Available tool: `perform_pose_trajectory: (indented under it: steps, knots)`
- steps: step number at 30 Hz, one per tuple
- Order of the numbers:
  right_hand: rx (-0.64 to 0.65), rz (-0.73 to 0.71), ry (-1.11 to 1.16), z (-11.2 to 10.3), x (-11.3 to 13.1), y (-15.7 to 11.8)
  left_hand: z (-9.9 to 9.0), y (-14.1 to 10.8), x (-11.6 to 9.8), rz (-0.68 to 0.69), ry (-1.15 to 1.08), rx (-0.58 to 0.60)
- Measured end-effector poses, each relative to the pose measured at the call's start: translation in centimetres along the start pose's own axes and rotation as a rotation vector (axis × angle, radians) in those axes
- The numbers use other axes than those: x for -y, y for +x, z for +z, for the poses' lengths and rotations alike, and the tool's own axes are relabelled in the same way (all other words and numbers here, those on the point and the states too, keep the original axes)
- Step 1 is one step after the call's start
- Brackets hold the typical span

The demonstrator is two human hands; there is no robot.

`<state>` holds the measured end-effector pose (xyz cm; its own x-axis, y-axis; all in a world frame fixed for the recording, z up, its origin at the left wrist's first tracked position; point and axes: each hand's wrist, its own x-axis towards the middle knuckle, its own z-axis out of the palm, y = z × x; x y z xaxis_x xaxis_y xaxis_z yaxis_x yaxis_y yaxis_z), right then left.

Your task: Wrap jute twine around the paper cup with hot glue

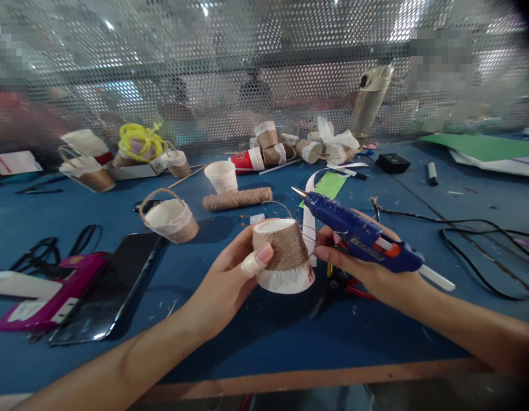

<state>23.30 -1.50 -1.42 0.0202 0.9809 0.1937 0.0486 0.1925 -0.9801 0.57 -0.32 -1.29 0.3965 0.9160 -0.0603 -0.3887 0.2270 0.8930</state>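
Note:
Upside down in my left hand [236,265] is a paper cup [284,251], its upper part wrapped in brown twine and its rim part bare white. A bandage-like wrap circles the left thumb. My right hand [354,262] is closed around a blue glue gun [354,231], whose metal tip points left above the cup. Twine runs from the cup to the right fingertips. Behind the cup, a twine roll [237,198] lies beside a plain white cup [221,176]. Scissors [335,282] lie partly hidden under the right hand.
A twine-handled basket cup [172,220], a phone [108,288] and a magenta power strip [54,294] are at left. Small decorated cups [275,142] stand at the back near a bottle [369,105]. Black cable [457,220] crosses the right side. Perforated metal [204,80] rises behind.

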Motion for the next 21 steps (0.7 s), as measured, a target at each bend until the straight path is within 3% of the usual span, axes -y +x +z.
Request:
perform_pose_trajectory:
  steps: [11,21]
  knots:
    - [0.076,0.015,0.009,-0.07,0.35,-0.29,0.03,-0.15,0.08,-0.016,-0.033,0.033]
    - [0.185,-0.105,-0.047,-0.46,0.2,-0.3,0.19,-0.02,-0.03,-0.063,-0.117,0.065]
